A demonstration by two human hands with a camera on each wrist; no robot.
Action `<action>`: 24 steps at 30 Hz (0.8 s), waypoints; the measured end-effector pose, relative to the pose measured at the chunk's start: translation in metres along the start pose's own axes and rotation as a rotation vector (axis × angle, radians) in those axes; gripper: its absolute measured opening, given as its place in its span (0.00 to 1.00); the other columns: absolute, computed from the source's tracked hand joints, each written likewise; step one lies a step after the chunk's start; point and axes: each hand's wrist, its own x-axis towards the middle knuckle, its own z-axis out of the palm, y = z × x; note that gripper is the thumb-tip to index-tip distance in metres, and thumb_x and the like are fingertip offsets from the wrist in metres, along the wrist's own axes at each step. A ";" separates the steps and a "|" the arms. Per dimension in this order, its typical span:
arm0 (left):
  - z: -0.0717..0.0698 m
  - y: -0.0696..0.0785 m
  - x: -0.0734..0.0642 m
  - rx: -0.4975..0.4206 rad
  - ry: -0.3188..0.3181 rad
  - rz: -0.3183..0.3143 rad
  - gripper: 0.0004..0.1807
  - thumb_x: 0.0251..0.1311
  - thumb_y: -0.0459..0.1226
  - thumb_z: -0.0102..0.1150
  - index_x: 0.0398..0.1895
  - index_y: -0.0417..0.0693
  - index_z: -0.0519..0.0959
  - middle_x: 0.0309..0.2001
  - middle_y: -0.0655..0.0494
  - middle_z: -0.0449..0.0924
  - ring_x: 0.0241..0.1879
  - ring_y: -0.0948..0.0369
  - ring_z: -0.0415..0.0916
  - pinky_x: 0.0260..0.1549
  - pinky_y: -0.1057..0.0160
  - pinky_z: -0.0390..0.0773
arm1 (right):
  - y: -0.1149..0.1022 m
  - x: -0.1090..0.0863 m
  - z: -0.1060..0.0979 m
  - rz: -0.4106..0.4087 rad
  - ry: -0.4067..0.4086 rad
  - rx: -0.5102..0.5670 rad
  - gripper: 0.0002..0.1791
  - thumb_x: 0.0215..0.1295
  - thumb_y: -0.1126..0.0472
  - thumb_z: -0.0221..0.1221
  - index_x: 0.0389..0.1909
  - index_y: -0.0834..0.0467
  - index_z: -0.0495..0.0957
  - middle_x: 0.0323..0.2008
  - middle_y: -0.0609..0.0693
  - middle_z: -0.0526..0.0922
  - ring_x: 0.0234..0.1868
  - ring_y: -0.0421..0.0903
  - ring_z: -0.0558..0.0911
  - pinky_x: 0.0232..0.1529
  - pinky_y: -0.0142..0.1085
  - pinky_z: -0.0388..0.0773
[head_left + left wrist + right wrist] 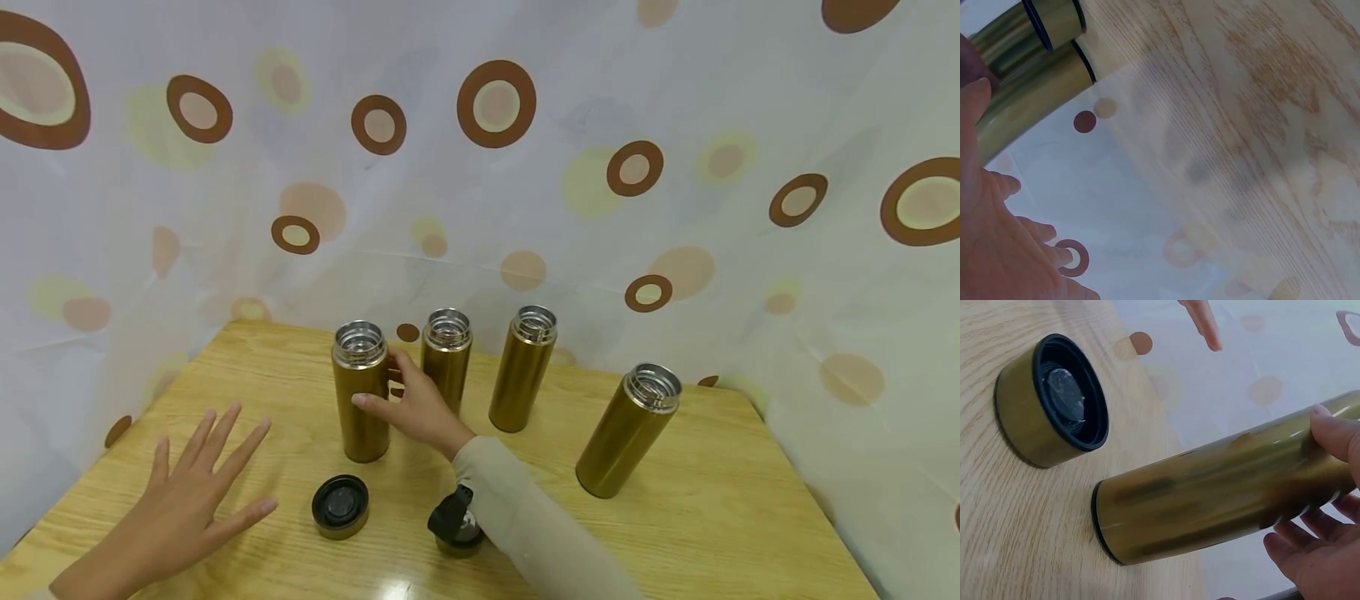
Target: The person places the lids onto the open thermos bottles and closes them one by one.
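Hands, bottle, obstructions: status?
Left hand empty, fingers spread. Right hand at leftmost bottle, firmness of grip unclear. Bottle upright, mouth uncovered. Upturned lid on table just in front.

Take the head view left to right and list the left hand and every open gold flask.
Left hand → leftmost gold flask → second gold flask → third gold flask → rightmost gold flask.
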 end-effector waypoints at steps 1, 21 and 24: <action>0.000 0.000 -0.001 0.000 -0.002 -0.001 0.49 0.59 0.56 0.59 0.77 0.61 0.42 0.77 0.47 0.29 0.74 0.47 0.23 0.58 0.28 0.20 | 0.000 0.001 0.001 -0.002 0.004 0.014 0.42 0.61 0.51 0.65 0.72 0.52 0.55 0.66 0.53 0.66 0.66 0.52 0.68 0.64 0.46 0.67; 0.002 -0.002 -0.001 -0.060 -0.007 0.016 0.50 0.57 0.54 0.62 0.77 0.60 0.44 0.76 0.45 0.34 0.73 0.40 0.35 0.57 0.23 0.35 | 0.005 0.006 0.006 0.011 -0.029 0.018 0.43 0.61 0.50 0.64 0.73 0.45 0.53 0.67 0.50 0.65 0.67 0.52 0.67 0.64 0.45 0.66; 0.001 -0.001 0.001 -0.100 -0.019 0.017 0.49 0.58 0.54 0.63 0.77 0.61 0.45 0.76 0.45 0.36 0.73 0.38 0.38 0.57 0.23 0.38 | 0.005 0.006 0.005 0.008 -0.032 0.015 0.43 0.61 0.50 0.64 0.73 0.45 0.53 0.67 0.49 0.65 0.67 0.51 0.67 0.65 0.44 0.66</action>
